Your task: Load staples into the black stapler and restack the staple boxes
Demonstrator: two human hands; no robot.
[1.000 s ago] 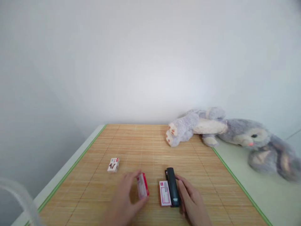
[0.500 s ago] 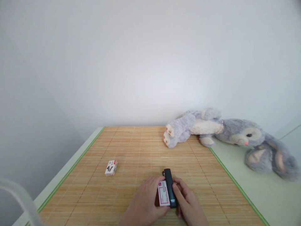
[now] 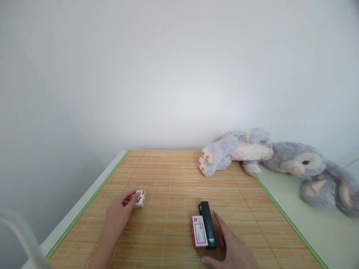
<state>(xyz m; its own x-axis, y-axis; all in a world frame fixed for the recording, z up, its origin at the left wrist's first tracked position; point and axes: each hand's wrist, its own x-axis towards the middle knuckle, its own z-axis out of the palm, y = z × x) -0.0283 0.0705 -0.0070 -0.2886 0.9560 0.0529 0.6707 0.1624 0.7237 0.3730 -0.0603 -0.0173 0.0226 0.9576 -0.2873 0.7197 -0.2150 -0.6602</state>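
Since half a second ago, the left hand (image 3: 122, 211) has gone from the pink-edged box beside the stapler out to the small white box, and the right hand (image 3: 228, 243) has come away from the stapler's side; the small white box (image 3: 140, 200) lies on the left part of the surface (image 3: 174, 179), at the left hand's fingertips, to the right of that hand and a little beyond it; the left hand is far the nearer; the fingers reach its left side, partly bent, but whether they grip it I cannot tell; its longer side seems to run away from the person, far end leaning right, though fingers cover part of it; further right, the pink-edged box (image 3: 200, 237) lies against the left flank of the stapler (image 3: 209, 226), long axes nearly parallel; the stapler's far end points away and slightly left, its lettered end toward the person; the right hand, thumb and fingers spread wide, holds nothing and curves about the stapler's near right end; beyond, at far right, a plush rabbit (image 3: 251, 151) lies stretched out, head to the right.
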